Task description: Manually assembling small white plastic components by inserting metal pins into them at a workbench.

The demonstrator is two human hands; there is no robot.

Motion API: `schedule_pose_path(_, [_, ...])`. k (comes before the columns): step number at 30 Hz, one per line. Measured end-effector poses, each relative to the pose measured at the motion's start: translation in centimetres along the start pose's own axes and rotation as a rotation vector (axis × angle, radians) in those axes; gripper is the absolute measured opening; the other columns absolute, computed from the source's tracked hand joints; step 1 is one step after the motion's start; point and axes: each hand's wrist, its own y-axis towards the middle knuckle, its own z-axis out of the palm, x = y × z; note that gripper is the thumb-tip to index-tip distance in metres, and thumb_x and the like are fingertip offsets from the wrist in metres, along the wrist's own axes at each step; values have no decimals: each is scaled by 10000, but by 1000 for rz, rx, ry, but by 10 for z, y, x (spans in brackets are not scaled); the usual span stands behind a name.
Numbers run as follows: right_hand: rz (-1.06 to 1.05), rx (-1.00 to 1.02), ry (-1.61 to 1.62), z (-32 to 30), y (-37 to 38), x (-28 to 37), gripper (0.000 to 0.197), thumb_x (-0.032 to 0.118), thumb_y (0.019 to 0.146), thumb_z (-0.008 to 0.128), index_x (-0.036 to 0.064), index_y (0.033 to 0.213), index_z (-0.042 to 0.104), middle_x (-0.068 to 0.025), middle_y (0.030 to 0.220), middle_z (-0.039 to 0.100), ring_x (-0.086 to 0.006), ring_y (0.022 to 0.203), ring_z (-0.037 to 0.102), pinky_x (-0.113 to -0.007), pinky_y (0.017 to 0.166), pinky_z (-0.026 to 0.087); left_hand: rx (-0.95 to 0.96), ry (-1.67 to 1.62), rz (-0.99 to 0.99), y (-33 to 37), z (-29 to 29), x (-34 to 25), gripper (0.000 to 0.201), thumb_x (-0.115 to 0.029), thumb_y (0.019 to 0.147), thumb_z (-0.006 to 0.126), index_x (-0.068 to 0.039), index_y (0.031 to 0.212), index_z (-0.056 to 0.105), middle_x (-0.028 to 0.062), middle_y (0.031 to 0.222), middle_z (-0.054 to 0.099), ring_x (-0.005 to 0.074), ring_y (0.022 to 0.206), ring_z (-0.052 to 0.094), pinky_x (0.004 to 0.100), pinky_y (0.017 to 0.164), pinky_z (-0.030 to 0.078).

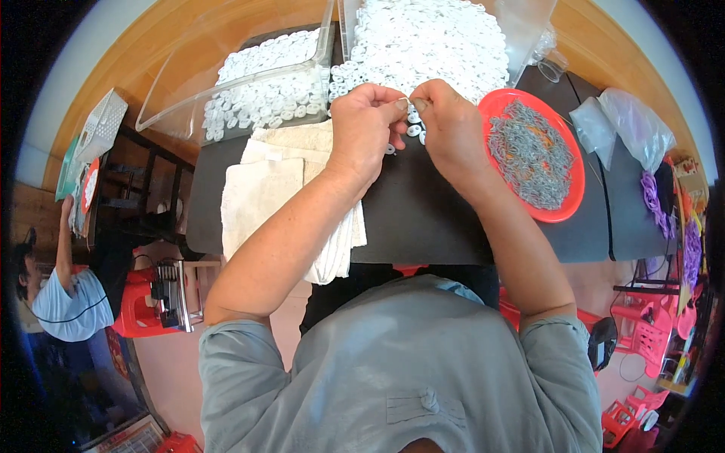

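Dark table [423, 241], set out before the seated person:

Cream cloths [260, 200], a folded pile, near left, partly beneath the left forearm. Loose white oval pieces [413, 130], each with a hole, scattered on the tabletop just beyond and below the hands. Clear cup [553, 66], far right. Clear plastic bags [634, 124], right, beyond the plate. Purple bundles [657, 200], hanging past the table's right end. Pink chairs [646, 325], on the floor at right. Second person [72, 302], at left, one hand raised to another table, where a white basket [106, 117] stands; a red stool [140, 309] close by.

Containers: clear tub [192, 106], far left, white pieces showing through its wall. Clear bin [532, 38], far middle, heaped with the same white pieces, some spilling forward. Red plate [578, 189], right, beside the right forearm, covered with thin grey pieces [521, 166].

Hands, at centre, before the bin: left hand [362, 128], thumb and forefinger pinching a small pale piece [405, 99], which sits between the two hands. Right hand [451, 132], thumb and finger pressed together against that spot; what lies between them, I cannot tell.
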Motion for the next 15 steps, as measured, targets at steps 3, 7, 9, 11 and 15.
schedule_pose_path(3, [13, -14, 40, 4, -2, 5, 78, 91, 900, 571, 15, 918, 580, -136, 737, 618, -265, 661, 613, -359, 594, 467, -21, -3, 10, 0, 0, 3, 26, 13, 871, 590, 37, 869, 600, 80, 731, 612, 133, 567, 561, 264, 449, 457])
schedule_pose_path(7, [94, 20, 93, 5, 1, 12, 78, 80, 895, 572, 8, 919, 586, -122, 722, 613, -231, 642, 597, -348, 586, 461, -59, -43, 35, 2, 0, 5, 22, 16, 868, 590, 37, 870, 594, 84, 728, 608, 140, 564, 558, 272, 445, 452])
schedule_pose_path(9, [79, -21, 164, 6, 0, 7, 92, 81, 892, 576, 3, 935, 600, -103, 721, 617, -187, 630, 581, -330, 576, 455, -38, -69, 16, 3, -1, 5, 39, 12, 866, 597, 45, 887, 594, 87, 730, 610, 146, 563, 559, 274, 450, 456])
schedule_pose_path(11, [95, -4, 156, 1, -1, 10, 99, 83, 891, 579, 2, 941, 606, -100, 724, 622, -176, 629, 580, -322, 575, 456, -35, -74, 23, 2, -2, 4, 45, 12, 866, 598, 47, 893, 595, 90, 732, 612, 147, 566, 563, 272, 452, 459])
schedule_pose_path(15, [107, 15, 127, -3, 1, 6, 109, 83, 890, 582, -1, 950, 616, -97, 724, 628, -159, 627, 580, -307, 575, 457, 0, -82, 17, 6, -3, 4, 67, 2, 866, 609, 51, 911, 603, 95, 747, 626, 146, 581, 579, 262, 461, 468])
